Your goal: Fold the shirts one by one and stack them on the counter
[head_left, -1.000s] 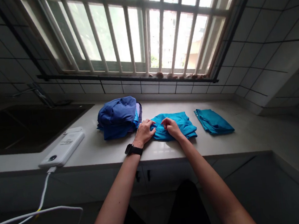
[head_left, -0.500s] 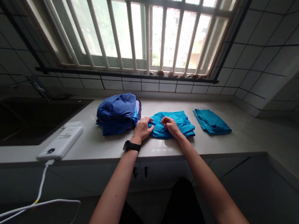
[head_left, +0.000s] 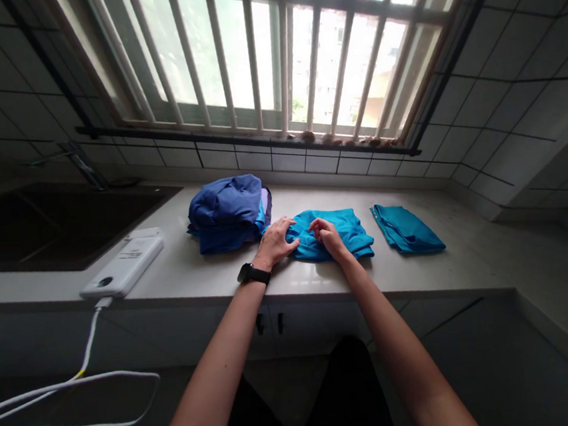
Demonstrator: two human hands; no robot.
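The fingers (head_left: 285,223) of the left hand (head_left: 271,242) are loosely bent, the thumb standing apart from them, at the left end of a bright blue cloth (head_left: 353,232); the hand is not clenched. The right hand (head_left: 327,237) has its fingers curled in over the middle of that cloth — whether they pinch a bit of the fabric I cannot tell. As for writing, the white power bank (head_left: 123,268) carries a small block of dark print (head_left: 131,252) on its upper face (too small and blurred to read), with a dark round spot near the end where a white cable (head_left: 91,335) plugs in. The cloth lies on the pale counter (head_left: 210,282), wrinkled, its left end by the left fingers and the rest spreading out under and to the right of the right hand. Just beside it to the right, a folded teal cloth (head_left: 411,229) lies flat, apart from both hands. Behind and to the left of the left hand sits a heap of blue clothes (head_left: 226,208) — with lilac and dark fabric at its right side. A black watch (head_left: 254,274) circles the left wrist, and a dark sink (head_left: 64,224) is set into the counter at far left.
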